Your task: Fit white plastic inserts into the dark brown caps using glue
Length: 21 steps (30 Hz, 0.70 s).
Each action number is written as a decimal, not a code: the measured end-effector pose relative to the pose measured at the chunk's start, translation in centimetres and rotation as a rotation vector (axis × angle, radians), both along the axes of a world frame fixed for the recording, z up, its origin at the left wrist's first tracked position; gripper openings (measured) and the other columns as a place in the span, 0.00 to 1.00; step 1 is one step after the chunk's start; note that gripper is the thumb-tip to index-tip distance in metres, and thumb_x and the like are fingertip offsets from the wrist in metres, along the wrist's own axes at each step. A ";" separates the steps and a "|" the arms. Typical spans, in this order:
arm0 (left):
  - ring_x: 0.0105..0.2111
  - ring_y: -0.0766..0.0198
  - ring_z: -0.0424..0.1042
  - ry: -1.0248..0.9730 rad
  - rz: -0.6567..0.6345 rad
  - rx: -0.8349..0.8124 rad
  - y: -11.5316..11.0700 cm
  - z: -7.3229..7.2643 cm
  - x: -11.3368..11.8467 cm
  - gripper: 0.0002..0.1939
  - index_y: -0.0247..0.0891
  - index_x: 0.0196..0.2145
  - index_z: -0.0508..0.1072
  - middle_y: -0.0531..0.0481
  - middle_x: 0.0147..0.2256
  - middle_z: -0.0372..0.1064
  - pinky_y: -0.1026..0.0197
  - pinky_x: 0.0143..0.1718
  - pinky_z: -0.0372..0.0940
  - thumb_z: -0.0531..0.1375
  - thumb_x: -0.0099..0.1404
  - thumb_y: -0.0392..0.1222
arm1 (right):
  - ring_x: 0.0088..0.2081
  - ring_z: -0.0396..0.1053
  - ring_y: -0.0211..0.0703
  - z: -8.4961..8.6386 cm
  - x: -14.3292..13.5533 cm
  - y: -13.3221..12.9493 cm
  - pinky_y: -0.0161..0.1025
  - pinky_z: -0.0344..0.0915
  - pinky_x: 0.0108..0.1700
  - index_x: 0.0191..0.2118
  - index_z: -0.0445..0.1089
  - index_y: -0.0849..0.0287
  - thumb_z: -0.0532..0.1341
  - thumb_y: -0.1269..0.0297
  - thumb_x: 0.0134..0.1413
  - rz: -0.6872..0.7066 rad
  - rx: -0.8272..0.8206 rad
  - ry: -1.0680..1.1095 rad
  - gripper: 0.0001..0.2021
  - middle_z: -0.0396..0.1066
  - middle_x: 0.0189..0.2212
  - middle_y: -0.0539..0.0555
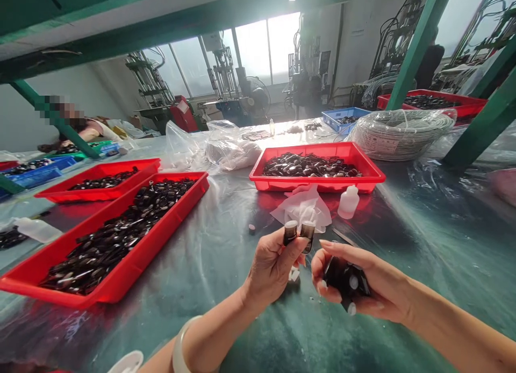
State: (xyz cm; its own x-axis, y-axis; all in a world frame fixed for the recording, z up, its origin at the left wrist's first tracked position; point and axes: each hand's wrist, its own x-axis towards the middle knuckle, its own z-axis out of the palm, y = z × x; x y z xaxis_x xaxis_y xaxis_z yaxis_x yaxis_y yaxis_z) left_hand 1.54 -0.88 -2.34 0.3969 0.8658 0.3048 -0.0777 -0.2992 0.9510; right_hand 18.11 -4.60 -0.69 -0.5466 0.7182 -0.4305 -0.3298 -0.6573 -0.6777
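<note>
My left hand [272, 265] pinches two small dark plastic parts [307, 232] with white round tops, held upright side by side. Close to its right, my right hand [363, 281] is curled around several similar glossy black parts [342, 279], some showing white discs. The two hands are a little apart. Just beyond them lies a white sheet [304, 209] with small white pieces on it. More white bits [294, 274] show on the table below my left fingers. A single white disc [252, 229] lies left of the sheet.
A red tray [318, 185] full of black parts stands ahead, a white bottle [348, 202] before it. Another long red tray [161, 233] fills the left. A wrapped cable coil [403, 136] sits back right by a green post [484, 120]. A person [86, 128] sits far left.
</note>
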 end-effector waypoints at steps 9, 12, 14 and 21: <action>0.18 0.73 0.60 0.040 0.044 -0.006 -0.2 0.7 0.0 0.14 0.35 0.24 0.64 0.56 0.18 0.59 0.69 0.21 0.57 0.53 0.63 0.47 | 0.16 0.55 0.28 0.0 0.0 0.0 0.21 0.45 0.09 0.30 0.69 0.63 0.55 0.65 0.49 -0.134 0.125 0.005 0.08 0.67 0.21 0.53; 0.18 0.72 0.61 0.038 0.035 -0.054 -0.3 0.9 0.0 0.15 0.35 0.24 0.65 0.55 0.18 0.61 0.68 0.20 0.57 0.53 0.62 0.49 | 0.13 0.53 0.26 0.2 -0.1 0.1 0.22 0.44 0.08 0.29 0.68 0.62 0.57 0.62 0.50 -0.194 0.179 -0.058 0.08 0.67 0.20 0.51; 0.18 0.70 0.62 0.035 0.021 -0.099 -0.3 1.0 0.1 0.16 0.34 0.24 0.66 0.54 0.19 0.61 0.68 0.20 0.57 0.53 0.62 0.50 | 0.12 0.50 0.24 0.3 -0.2 0.2 0.22 0.43 0.08 0.29 0.68 0.63 0.58 0.60 0.50 -0.232 0.190 -0.087 0.09 0.66 0.18 0.49; 0.21 0.69 0.65 -0.015 -0.104 -0.169 -0.9 1.9 0.4 0.14 0.33 0.29 0.70 0.51 0.23 0.65 0.67 0.22 0.61 0.55 0.61 0.49 | 0.14 0.52 0.25 0.1 -0.2 0.4 0.23 0.46 0.10 0.27 0.70 0.62 0.61 0.55 0.47 -0.366 0.335 -0.266 0.13 0.62 0.17 0.47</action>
State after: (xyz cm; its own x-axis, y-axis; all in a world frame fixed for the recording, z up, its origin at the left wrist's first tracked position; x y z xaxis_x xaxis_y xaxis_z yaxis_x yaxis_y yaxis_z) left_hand 1.94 -1.74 -0.44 0.4837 0.8595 0.1656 -0.1146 -0.1254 0.9855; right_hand 17.90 -4.24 -0.63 -0.1395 0.9619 -0.2350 -0.2853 -0.2663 -0.9207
